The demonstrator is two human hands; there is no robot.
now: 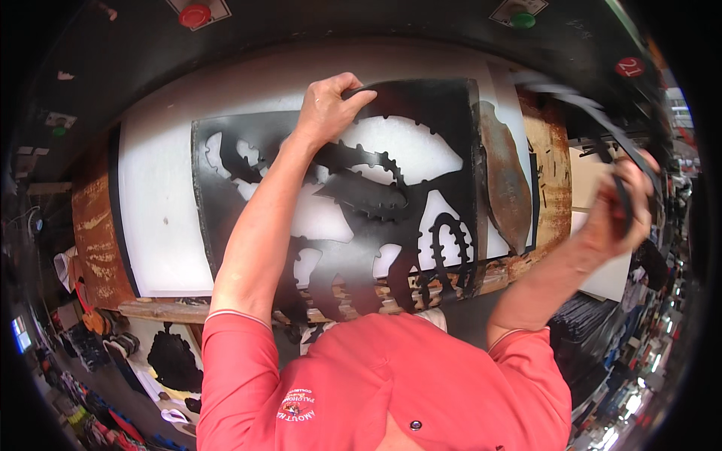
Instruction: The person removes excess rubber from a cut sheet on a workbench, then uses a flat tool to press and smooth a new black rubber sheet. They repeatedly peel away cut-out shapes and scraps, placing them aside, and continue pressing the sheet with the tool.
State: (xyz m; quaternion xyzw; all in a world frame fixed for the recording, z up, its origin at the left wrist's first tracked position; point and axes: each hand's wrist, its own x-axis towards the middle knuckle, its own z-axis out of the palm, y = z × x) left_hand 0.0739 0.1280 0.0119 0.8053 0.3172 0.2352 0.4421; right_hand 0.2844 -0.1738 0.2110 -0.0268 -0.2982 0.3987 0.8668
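A thin black sheet (444, 98) with several shaped openings is spread over a white board (158, 218). Narrow notched strips run between its openings, and its near part hangs over the board's front edge. At the sheet's far edge, my left hand (331, 105) is closed, thumb and fingers pinching the material. Off to the right, my right hand (620, 199) is raised and closed around a dark, bendy strip (594, 113). Motion smears this strip, so its exact kind is unclear. A notched loop (449, 248) of black material lies near the sheet's right front corner.
A flat, rust-brown curved piece (505, 180) lies right of the sheet. Worn wooden edges (96, 225) flank the board. Across the far side is a dark machine face with a red button (195, 15) and a green button (523, 20). Dark stacked material (579, 331) is at right.
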